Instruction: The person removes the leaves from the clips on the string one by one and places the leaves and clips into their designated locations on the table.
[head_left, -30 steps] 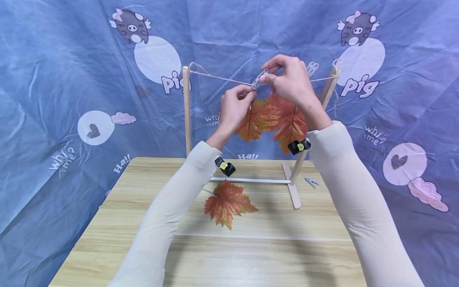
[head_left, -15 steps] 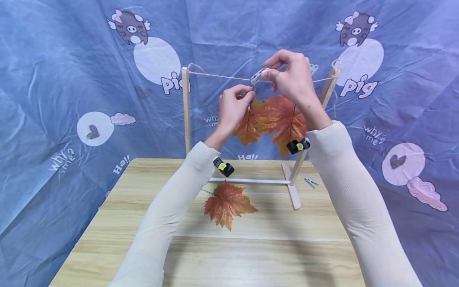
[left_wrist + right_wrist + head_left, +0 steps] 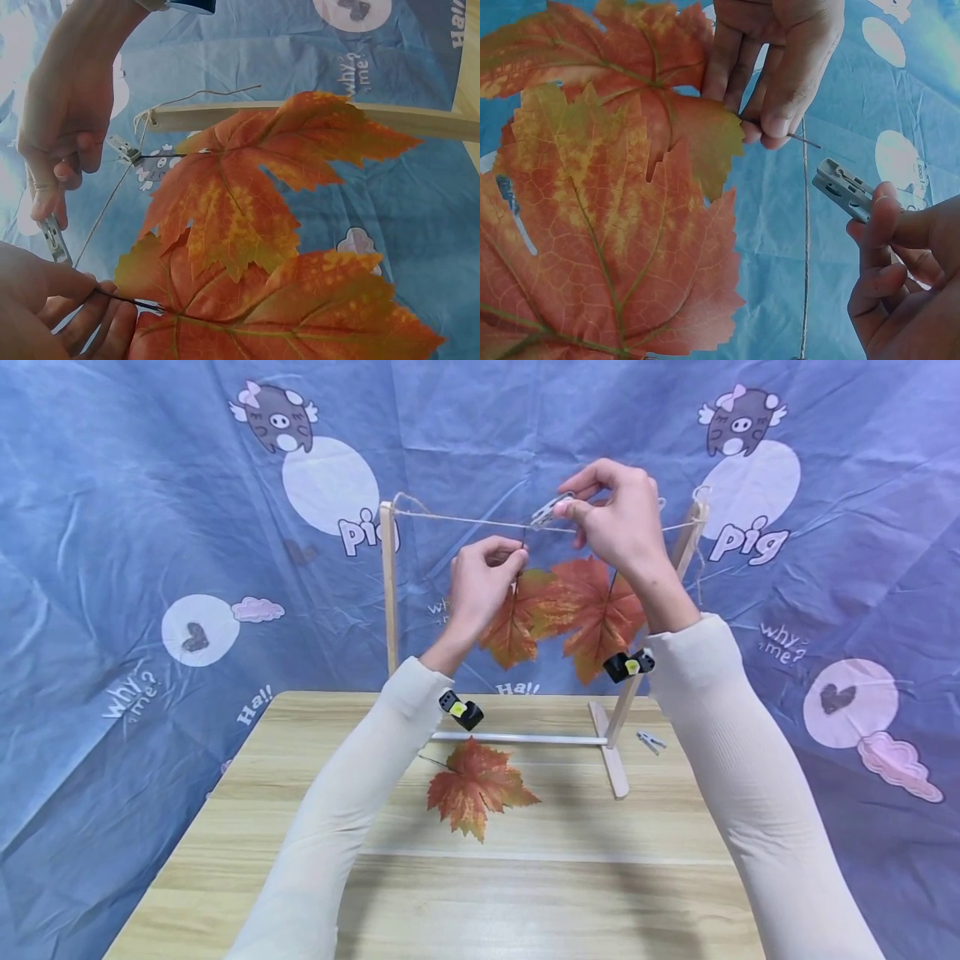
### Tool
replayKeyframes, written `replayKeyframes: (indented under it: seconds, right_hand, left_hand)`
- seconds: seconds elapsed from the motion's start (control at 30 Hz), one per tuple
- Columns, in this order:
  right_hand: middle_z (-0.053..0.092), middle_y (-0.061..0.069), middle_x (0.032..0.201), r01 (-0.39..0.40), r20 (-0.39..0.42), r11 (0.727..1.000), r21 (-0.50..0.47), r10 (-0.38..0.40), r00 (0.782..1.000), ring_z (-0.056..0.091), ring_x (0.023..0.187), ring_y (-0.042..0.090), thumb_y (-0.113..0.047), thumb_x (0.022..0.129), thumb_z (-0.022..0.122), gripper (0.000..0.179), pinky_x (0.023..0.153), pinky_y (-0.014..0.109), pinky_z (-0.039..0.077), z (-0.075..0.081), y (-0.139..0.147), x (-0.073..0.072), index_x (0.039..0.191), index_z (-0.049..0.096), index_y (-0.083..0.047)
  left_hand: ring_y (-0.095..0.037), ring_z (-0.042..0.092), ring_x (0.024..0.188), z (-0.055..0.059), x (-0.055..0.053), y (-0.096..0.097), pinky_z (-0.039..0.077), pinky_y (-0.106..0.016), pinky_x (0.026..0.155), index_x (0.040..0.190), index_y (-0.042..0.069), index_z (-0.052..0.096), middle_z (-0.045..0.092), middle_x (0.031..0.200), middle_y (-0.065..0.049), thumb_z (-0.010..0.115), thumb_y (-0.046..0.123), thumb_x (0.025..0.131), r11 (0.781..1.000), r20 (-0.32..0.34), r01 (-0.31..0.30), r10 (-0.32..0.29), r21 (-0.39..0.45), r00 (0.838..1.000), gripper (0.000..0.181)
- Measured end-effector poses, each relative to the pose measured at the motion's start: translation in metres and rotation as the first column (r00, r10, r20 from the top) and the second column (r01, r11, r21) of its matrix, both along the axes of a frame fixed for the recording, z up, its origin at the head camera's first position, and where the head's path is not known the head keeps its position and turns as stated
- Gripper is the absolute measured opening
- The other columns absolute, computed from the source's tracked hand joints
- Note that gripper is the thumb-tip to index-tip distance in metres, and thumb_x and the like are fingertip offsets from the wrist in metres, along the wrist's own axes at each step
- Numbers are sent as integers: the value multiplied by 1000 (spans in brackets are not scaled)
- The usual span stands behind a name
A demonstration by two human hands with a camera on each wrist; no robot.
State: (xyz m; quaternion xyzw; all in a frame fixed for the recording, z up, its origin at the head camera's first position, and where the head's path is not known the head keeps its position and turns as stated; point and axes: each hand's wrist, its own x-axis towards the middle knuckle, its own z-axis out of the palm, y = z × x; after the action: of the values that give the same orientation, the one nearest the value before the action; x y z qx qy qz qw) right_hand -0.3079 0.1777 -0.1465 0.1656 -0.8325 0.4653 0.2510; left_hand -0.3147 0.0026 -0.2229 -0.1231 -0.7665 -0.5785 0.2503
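Note:
A maple leaf (image 3: 512, 631) dangles from my left hand (image 3: 483, 581), whose thumb and fingertips pinch its dark stem (image 3: 805, 141). The stem's tip crosses the twine (image 3: 805, 247) in the right wrist view; whether they touch, I cannot tell. Just right of that tip, my right hand (image 3: 621, 518) pinches a grey clothespin (image 3: 844, 189), apart from the stem. A second maple leaf (image 3: 225, 187) hangs from the twine by another clothespin (image 3: 124, 150), overlapping the held leaf. That clothespin is mostly hidden behind my right hand in the head view.
The twine runs between two wooden posts (image 3: 389, 585) of a stand with a white bottom rod (image 3: 525, 739). On the table (image 3: 480, 902) lie a third maple leaf (image 3: 480, 785) and, right of the stand's foot (image 3: 609, 760), a loose clothespin (image 3: 651, 742). A blue printed cloth hangs behind.
My right hand has drawn the clothespin up and to the right, away from my left fingertips. The left hand has shifted slightly left with its leaf, which hangs a bit lower.

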Motion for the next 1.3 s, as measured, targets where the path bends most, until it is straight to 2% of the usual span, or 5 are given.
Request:
replayKeyframes:
  seconds: [0.17,0.3,0.5,0.77,1.3]
  right_hand:
    - [66,-14,97,8,42,1000,12,-8,999,62,50,8,-26,100,77,32,49,22,50,-1,2,-1,128,74,-12]
    - [64,-12,103,2,62,1000,-7,-2,998,64,52,7,-28,99,78,35,50,22,50,0,3,-3,132,73,-16]
    - [64,-11,106,-3,73,999,-37,6,997,63,52,7,-30,98,80,38,52,22,49,-1,7,-5,133,73,-18]
    - [64,-10,106,-14,88,998,-65,20,996,62,52,7,-28,96,82,39,56,23,52,-5,13,-4,132,73,-16]
    - [63,-10,108,-10,131,997,-70,19,991,63,57,8,-31,97,81,38,47,22,42,-21,30,6,130,70,-18]
  left_hand:
    - [-11,72,76,-1,2,-7,58,-22,66,108,8,82,82,95,-8,75,16,100,999,-18,36,-36,17,999,13]
    - [-12,70,74,0,1,-11,58,-22,66,107,6,82,81,94,-10,75,14,100,999,-24,39,-38,29,999,12]
    - [-12,69,72,1,1,-17,56,-20,63,106,5,82,81,94,-12,75,12,100,999,-12,21,-20,35,1000,12]
    - [-12,73,73,0,1,-26,65,-27,69,105,3,82,81,95,-15,75,10,99,994,-10,48,-48,96,999,12]
    - [-11,73,73,-5,7,-42,67,-28,72,107,-1,80,79,99,-21,74,7,100,980,25,96,-102,174,994,12]
